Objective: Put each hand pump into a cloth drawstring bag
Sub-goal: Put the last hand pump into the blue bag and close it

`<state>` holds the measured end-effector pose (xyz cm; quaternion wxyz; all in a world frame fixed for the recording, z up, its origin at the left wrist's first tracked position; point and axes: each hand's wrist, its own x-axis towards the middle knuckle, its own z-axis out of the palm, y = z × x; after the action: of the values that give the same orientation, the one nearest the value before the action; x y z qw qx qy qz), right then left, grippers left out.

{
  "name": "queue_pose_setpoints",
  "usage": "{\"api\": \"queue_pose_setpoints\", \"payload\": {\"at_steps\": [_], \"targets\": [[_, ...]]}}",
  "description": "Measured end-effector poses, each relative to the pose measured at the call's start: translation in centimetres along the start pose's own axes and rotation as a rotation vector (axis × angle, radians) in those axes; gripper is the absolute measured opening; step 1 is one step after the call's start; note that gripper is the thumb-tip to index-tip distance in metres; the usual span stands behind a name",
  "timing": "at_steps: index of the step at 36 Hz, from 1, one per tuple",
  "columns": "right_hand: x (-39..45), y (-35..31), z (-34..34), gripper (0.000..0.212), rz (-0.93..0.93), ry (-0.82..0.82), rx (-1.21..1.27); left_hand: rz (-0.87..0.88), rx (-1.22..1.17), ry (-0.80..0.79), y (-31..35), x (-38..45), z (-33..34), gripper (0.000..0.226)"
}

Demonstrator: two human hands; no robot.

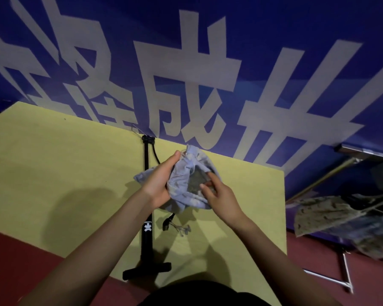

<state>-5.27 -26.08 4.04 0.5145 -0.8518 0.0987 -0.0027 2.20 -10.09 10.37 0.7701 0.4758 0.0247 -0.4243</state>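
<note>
Both hands are on the pale blue drawstring bag (184, 180): left hand (158, 181) grips its bunched side, right hand (219, 193) pinches the mouth. The black hand pump (146, 217) lies flat on the yellow desk (53, 173), handle overhanging the near edge; bare desk to the left.

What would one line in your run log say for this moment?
left hand: grips cloth bag | right hand: fingers at bag's opening | hand pump: lying on yellow table, not yet bagged
</note>
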Motion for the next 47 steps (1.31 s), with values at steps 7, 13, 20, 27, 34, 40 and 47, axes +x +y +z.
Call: {"api": "queue_pose_setpoints", "payload": {"at_steps": [7,13,20,27,34,40,47], "targets": [[0.2,1.5,-4.2,0.05,-0.046,-0.047,-0.286,0.029,-0.011,0.037,-1.0,1.4,0.5,0.044],[-0.8,2.9,-6.6,0.049,-0.065,0.017,-0.407,0.015,0.044,-0.016,-1.7,2.3,1.4,0.048],[-2.2,3.6,-7.0,0.078,0.027,0.067,-0.44,0.039,0.071,-0.034,-2.1,3.4,1.8,0.041],[-2.0,3.0,-7.8,0.015,0.065,0.05,-0.193,0.121,0.074,0.043,-0.3,5.1,2.1,0.034],[1.1,6.8,-8.1,0.046,0.179,0.206,-0.291,0.147,0.183,0.152,-2.2,10.0,1.6,0.025],[3.1,11.2,-6.2,0.025,0.349,0.109,-0.329,-0.014,0.775,0.508,-7.4,12.8,-4.4,0.037],[2.8,10.8,-3.8,0.066,0.027,0.057,-0.499,0.025,1.181,0.929,-11.5,8.2,-12.0,0.056]]}}
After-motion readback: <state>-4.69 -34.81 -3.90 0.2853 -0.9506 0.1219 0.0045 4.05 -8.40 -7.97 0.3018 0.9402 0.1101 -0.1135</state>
